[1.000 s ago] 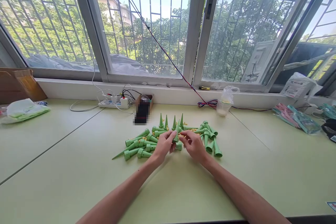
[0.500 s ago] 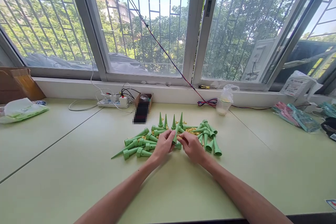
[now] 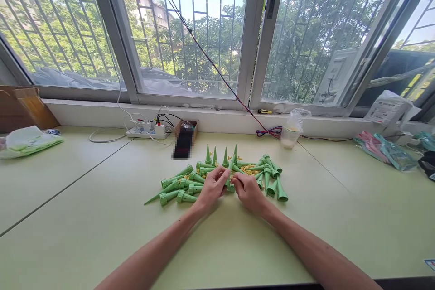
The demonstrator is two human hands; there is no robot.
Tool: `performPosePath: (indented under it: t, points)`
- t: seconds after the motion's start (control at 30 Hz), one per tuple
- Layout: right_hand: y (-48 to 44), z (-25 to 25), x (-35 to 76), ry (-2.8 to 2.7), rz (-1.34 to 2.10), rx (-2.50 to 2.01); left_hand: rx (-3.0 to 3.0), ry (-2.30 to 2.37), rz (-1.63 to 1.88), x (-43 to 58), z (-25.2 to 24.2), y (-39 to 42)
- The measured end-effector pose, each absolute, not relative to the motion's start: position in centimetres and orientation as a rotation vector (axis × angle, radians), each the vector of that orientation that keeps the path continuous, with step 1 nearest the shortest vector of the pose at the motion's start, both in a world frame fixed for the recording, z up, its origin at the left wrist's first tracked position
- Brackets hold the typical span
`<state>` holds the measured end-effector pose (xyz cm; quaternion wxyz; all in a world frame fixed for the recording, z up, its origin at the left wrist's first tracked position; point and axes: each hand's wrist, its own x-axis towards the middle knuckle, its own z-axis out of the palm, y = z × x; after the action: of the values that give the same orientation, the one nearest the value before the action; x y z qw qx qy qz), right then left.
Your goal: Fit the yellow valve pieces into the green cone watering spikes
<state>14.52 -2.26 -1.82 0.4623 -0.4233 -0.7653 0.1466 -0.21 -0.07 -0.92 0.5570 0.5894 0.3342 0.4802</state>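
Note:
My left hand [image 3: 214, 186] is closed around a green plastic watering spike [image 3: 232, 164], its tapered tip pointing up and away from me. Close beside it, my right hand [image 3: 249, 189] pinches a small yellow piece at the spike's lower end; the fingers mostly hide it. Several green ribbed-collar spikes [image 3: 185, 196] lie to the left of my hands. More green spikes [image 3: 267, 181] lie in a cluster on the right. Behind my hands a few spikes [image 3: 208, 156] stand upright, tips up. Small yellow pieces [image 3: 249, 170] are scattered among them.
A pale green table [image 3: 102, 217] spans the view beneath a barred window. At its back are a power strip [image 3: 146, 133] with cables, a small open box [image 3: 194, 129] and a plastic cup with a bag [image 3: 290, 136]. Plastic packets [image 3: 384, 152] lie at the right, another package [image 3: 30, 142] at the left.
The spike in my left hand has tilted slightly more upright, and my right fingers have closed in nearer its lower end. The spikes on the table lie as before.

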Motion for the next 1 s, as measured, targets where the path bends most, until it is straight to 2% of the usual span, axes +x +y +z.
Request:
performPosePath:
  t: [0.17, 0.43, 0.57, 0.67, 0.87, 1.0]
  points:
    - [-2.53, -1.55, 14.35, -1.797, 0.505, -1.033, 1.449, 0.804, 1.137, -0.24, -0.71, -0.25]
    - [-2.35, -1.8, 13.99, -1.37, 1.387, -0.856, 1.524, 0.789, 1.166, -0.24, -0.86, -0.17]
    - [-2.09, -1.76, 13.93, -1.196, 1.595, -0.776, 1.557, 0.796, 1.177, -0.09, -0.64, -0.23]
    - [-1.97, -1.79, 13.84, -1.228, 1.522, -0.777, 1.548, 0.8, 1.168, 0.04, -0.26, -0.24]
    - [-2.32, -1.71, 13.72, -1.512, 1.0, -0.943, 1.477, 0.844, 1.15, -0.09, -0.11, 0.05]
    - [-2.7, -1.33, 13.85, -1.553, 0.856, -0.961, 1.331, 0.862, 1.14, -0.22, -0.21, 0.26]
